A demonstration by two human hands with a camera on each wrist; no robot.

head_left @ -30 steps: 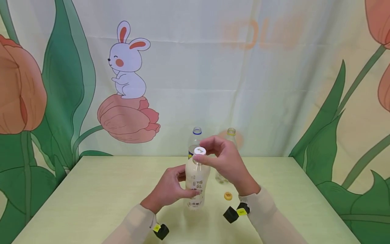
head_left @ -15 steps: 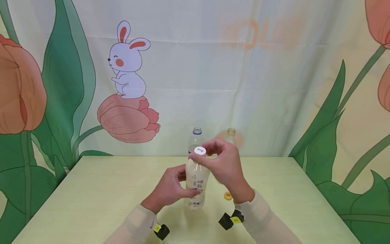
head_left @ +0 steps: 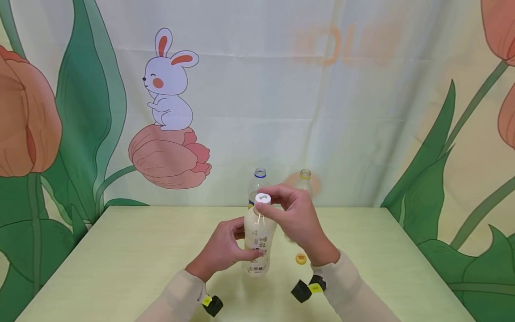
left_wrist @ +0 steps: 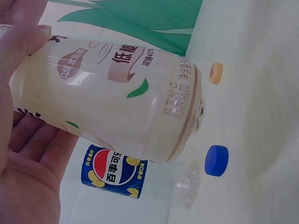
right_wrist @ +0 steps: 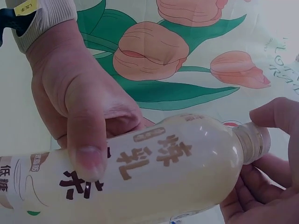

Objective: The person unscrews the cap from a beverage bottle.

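A milk tea bottle (head_left: 259,239) with a pale drink inside stands nearly upright in the middle of the head view. My left hand (head_left: 226,248) grips its body from the left, thumb across the printed label. At the top, the white cap (head_left: 263,199) is pinched between the thumb and fingers of my right hand (head_left: 295,217). The cap sits on the bottle's neck, as the right wrist view also shows. In the left wrist view the bottle's base points toward the table; whether it touches the tabletop I cannot tell.
Behind stand two uncapped clear bottles, one with a blue neck ring (head_left: 260,174) and one with a yellow ring (head_left: 305,175). A yellow cap (head_left: 301,259) lies right of the milk tea bottle. The left wrist view also has a blue cap (left_wrist: 217,160) on the table.
My right hand has rotated around the cap: half a second ago its thumb reached further left, and now it is back at the cap's front. My left hand keeps its grip almost unmoved.
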